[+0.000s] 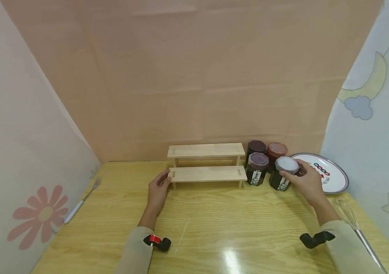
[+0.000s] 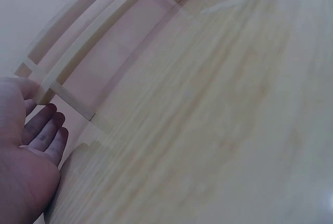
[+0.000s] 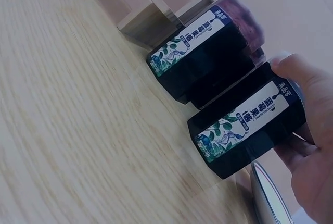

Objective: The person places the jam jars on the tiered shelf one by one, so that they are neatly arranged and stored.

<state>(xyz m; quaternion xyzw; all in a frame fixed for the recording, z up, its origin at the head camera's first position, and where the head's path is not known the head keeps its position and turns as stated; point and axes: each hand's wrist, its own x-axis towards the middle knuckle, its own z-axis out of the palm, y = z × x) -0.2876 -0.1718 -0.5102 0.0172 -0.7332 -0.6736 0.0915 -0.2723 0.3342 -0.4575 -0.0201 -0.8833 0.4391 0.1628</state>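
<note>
A two-step wooden rack (image 1: pixel 208 174) stands against the back, with its left end at my left hand (image 1: pixel 158 188). In the left wrist view the thumb of my left hand (image 2: pixel 26 146) lies over the end of the board and the other fingers bend beneath it. My right hand (image 1: pixel 305 182) grips a dark jar with a whitish lid (image 1: pixel 283 179), thumb and fingers around its top. The right wrist view shows the label with blueberries on this jar (image 3: pixel 244 122). Beside it, nearer the rack, is a similar dark jar with a purple lid (image 1: pixel 257 169).
Behind these two stand a jar with a dark lid (image 1: pixel 257 146) and one with a reddish-brown lid (image 1: pixel 277 148). A white oval plate (image 1: pixel 335 179) lies at the right, with a whisk (image 1: pixel 355 224) in front of it. A fork (image 1: pixel 83 199) is near the left wall.
</note>
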